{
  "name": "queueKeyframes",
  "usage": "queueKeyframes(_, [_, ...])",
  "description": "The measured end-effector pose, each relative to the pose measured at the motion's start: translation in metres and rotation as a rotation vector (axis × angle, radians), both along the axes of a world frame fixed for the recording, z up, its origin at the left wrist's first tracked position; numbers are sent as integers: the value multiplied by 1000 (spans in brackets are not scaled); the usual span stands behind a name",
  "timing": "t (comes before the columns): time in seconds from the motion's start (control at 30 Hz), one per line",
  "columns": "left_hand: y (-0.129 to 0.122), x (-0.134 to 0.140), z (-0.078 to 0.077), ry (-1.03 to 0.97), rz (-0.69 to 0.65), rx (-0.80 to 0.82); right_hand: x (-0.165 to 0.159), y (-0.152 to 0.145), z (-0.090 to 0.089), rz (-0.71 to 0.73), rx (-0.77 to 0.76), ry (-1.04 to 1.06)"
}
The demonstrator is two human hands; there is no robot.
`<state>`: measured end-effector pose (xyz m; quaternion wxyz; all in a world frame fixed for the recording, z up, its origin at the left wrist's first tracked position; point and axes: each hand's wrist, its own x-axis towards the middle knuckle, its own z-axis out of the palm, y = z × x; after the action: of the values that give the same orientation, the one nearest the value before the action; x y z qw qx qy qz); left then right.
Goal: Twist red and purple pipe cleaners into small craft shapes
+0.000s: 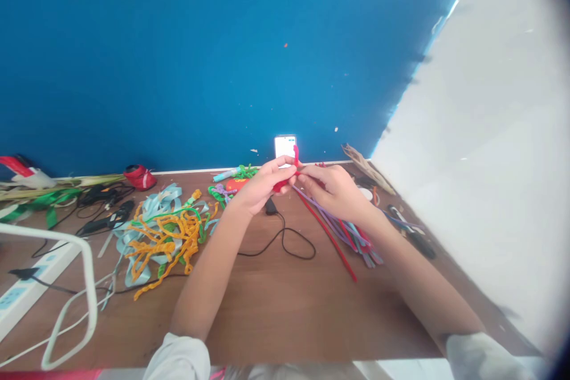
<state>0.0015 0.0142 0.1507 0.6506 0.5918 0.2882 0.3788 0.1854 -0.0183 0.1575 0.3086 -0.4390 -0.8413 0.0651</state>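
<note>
A bent red pipe cleaner (296, 155) is pinched between my two hands above the middle of the desk. My left hand (266, 183) is closed on it, with one end standing up past the fingers and more red fuzz below the thumb. My right hand (330, 189) pinches the same piece from the right, thumb against forefinger. Behind the hands a phone (285, 147) with a lit screen leans against the blue wall. Under my right hand and forearm lies a bundle of purple, red and blue pipe cleaners (356, 240), partly hidden.
Orange twisted pipe cleaners (178, 234) and pale blue ribbon (158, 205) lie in a heap at left. A black cable (285, 231) loops across the desk. At far left are a white power strip (40, 279) and a white metal frame (89, 285). Pens (401, 219) lie right.
</note>
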Motion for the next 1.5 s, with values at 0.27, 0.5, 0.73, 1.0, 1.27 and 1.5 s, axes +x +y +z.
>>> queueKeyframes(0.27, [0, 7, 0, 84, 146, 161, -3, 3, -3, -45, -38, 31])
queueKeyframes(0.5, [-2, 9, -2, 157, 203, 255, -3, 6, -6, -34, -37, 114])
queueKeyframes(0.73, [6, 3, -2, 144, 244, 190, 4, 9, -4, -123, -52, 198])
queueKeyframes(1.0, [4, -2, -1, 308, 249, 220, 12, 11, 2, -150, -59, 278])
queueKeyframes(1.27, [-2, -5, 9, 300, 459, 329, 15, 13, 1, -143, -91, 111])
queueKeyframes(1.5, [-3, -8, 12, 259, 494, 429, 21, 24, -9, -180, -151, -43])
